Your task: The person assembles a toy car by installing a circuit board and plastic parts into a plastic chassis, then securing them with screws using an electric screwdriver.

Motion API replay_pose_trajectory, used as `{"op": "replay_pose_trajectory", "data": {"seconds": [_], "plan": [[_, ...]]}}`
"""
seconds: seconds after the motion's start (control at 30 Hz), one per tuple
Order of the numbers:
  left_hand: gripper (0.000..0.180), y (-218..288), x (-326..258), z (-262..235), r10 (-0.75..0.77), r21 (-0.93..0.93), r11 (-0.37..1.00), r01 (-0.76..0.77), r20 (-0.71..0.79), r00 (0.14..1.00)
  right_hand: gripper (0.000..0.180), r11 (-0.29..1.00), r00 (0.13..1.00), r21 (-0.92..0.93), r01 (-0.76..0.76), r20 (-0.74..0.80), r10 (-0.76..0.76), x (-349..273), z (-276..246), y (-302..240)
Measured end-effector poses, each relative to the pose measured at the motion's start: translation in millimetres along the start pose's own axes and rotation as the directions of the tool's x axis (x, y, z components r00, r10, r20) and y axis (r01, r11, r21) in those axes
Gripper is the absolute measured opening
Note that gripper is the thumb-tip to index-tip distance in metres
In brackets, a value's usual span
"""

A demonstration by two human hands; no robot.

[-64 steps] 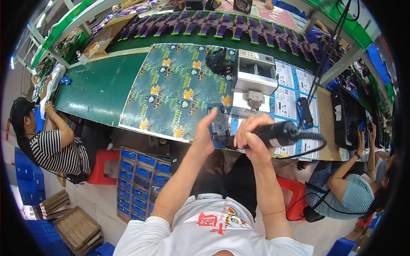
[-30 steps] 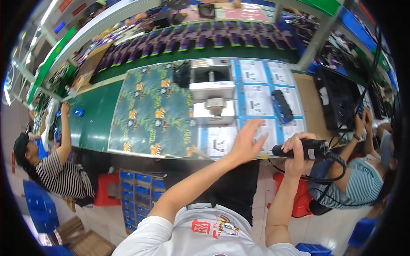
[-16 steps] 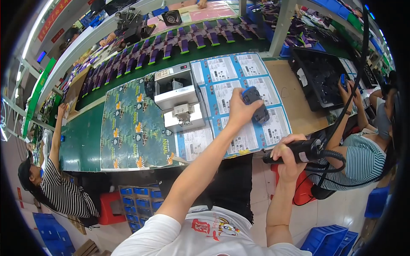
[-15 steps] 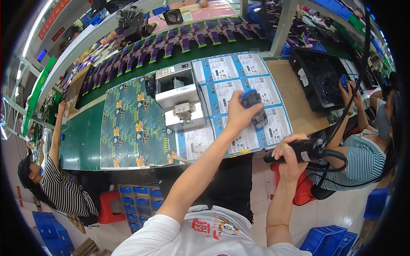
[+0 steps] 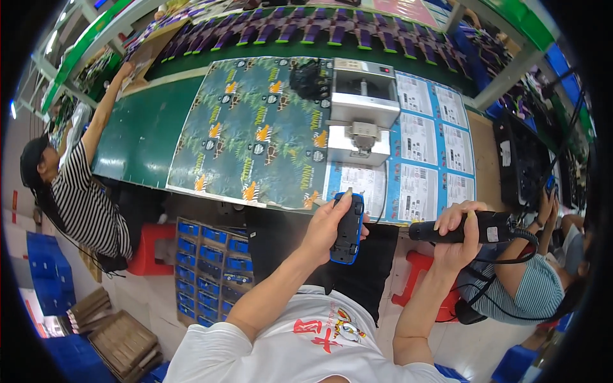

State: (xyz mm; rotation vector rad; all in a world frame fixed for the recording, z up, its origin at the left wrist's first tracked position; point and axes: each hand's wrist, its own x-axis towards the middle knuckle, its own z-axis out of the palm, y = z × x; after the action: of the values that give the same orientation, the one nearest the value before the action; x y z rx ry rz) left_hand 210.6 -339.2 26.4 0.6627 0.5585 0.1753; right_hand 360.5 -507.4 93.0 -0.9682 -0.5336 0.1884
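Note:
Near the table's front edge, my left hand (image 5: 332,223) is closed round a long, blue-rimmed toy car (image 5: 348,231), its flat black underside facing up. My right hand (image 5: 457,235) grips a black electric screwdriver (image 5: 491,228), which lies level and points left. A ribbed cable (image 5: 527,241) runs from its right end. Toy car and screwdriver are apart. Beyond my left hand stands a silver metal machine (image 5: 364,112) with a small bracket block (image 5: 364,137) at its front.
Printed sheets (image 5: 255,134) cover the table. Purple pieces line a green conveyor (image 5: 281,48) behind. At right is a black bin (image 5: 520,156); a red stool (image 5: 412,281) and a divided tray of blue parts (image 5: 214,268) stand below. People sit at both sides.
My left hand has drawn the toy car from over the printed sheets back toward me, and its black underside now shows. My right hand still grips the screwdriver. The view has shifted left.

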Motion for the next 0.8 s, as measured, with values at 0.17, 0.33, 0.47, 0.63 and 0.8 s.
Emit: {"op": "replay_pose_trajectory", "data": {"seconds": [0.17,0.33,0.47,0.63,0.8], "plan": [[0.030,7,-9,-21,0.118,-0.025,0.993,-0.117,0.030,0.993,0.017,1.000,0.991,-0.015,0.017,0.133,-0.015,5,27,4],[0.028,2,-10,-30,0.216,0.057,0.975,-0.216,-0.003,0.976,0.016,0.994,0.972,0.026,0.109,0.207,-0.112,22,70,14],[0.025,-1,-7,-38,0.333,0.277,0.906,-0.319,-0.002,0.943,0.015,0.984,0.955,0.055,0.171,0.235,-0.179,41,96,28],[0.025,-2,-6,-44,0.412,0.285,0.877,-0.387,-0.033,0.911,0.016,0.974,0.938,0.096,0.204,0.266,-0.223,49,113,32],[0.025,-2,-6,-47,0.398,0.257,0.885,-0.389,0.020,0.917,0.014,0.969,0.937,0.123,0.213,0.256,-0.238,49,113,35]]}}
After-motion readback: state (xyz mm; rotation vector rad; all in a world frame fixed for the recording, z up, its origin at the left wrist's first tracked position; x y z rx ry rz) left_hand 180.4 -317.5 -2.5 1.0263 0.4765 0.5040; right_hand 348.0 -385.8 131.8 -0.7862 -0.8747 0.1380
